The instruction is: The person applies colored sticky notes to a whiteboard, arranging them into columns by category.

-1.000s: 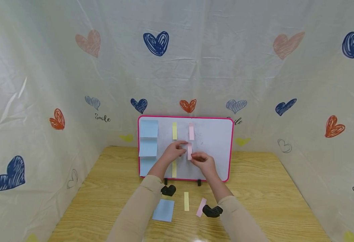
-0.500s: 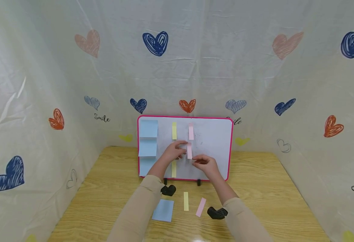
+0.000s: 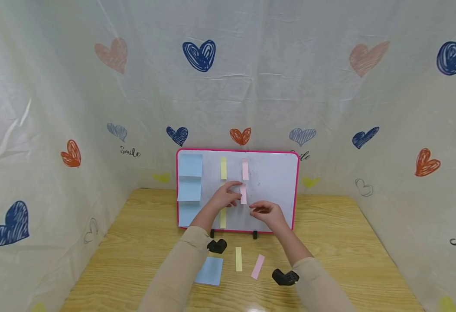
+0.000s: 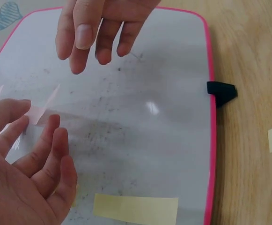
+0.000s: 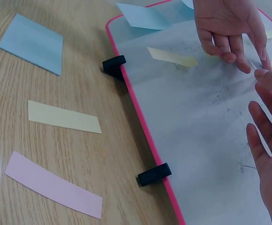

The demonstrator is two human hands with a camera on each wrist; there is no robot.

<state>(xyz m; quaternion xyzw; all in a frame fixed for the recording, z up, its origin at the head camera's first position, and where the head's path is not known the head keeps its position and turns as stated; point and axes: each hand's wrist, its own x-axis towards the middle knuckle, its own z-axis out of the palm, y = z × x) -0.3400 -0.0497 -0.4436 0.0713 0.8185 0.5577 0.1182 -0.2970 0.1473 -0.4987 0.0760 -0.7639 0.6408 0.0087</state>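
A pink sticky strip (image 3: 243, 195) hangs in the second row of the pink-edged whiteboard (image 3: 276, 182), below another pink strip (image 3: 245, 169). At its upper end lies the index finger of my left hand (image 3: 225, 196), the other fingers loosely bent; the left wrist view shows this hand (image 4: 30, 178) gripping nothing. My right hand (image 3: 268, 213) hovers right of and below the strip, apart from it, its fingers relaxed with nothing between them. Left of the pink column are yellow strips (image 3: 223, 169), partly covered by my left hand. Blue sticky notes (image 3: 190, 165) line the board's left side.
On the wooden table (image 3: 329, 247) in front of the board lie a blue sticky pad (image 3: 209, 271), a yellow strip (image 3: 239, 259) and a pink strip on the table (image 3: 257, 266). Black feet (image 5: 154, 174) hold the board upright. A heart-print curtain (image 3: 259, 86) surrounds the table.
My right hand has let go of the lower end of the pink strip and drawn away to the right and slightly down. My left hand has stayed in place.
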